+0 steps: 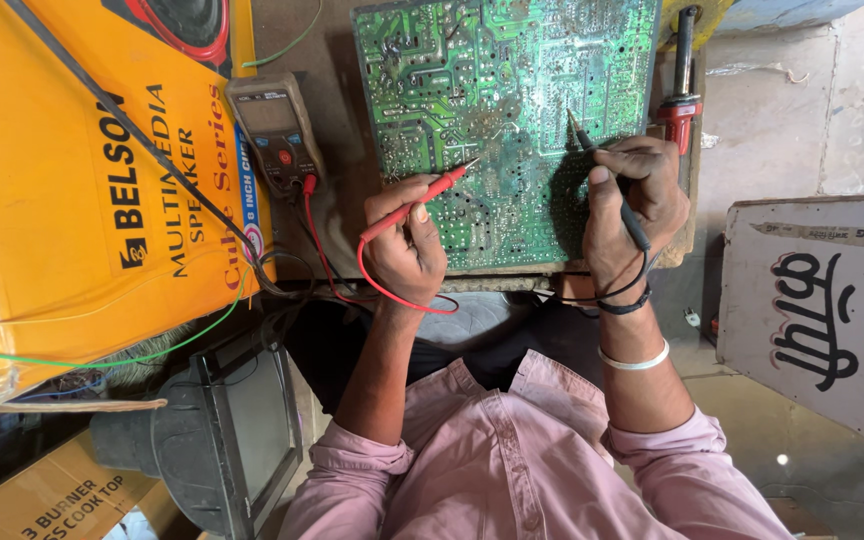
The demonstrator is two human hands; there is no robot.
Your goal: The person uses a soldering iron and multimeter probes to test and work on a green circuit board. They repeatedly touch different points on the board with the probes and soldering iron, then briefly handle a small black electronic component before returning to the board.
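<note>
Pink sleeves [512,470] lowest. Left hand [407,250] pinches a red probe [422,205]; right hand [637,215], at 3 o'clock, pinches a black probe [607,175]. Both tips touch the green circuit board [502,110] at 12 o'clock: thin, stiff, probably fragile; best gripped by its edges.

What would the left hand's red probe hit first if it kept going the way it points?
The left hand aims the red probe up-right; its tip already seems to sit on the green circuit board, though contact is hard to confirm.
</note>
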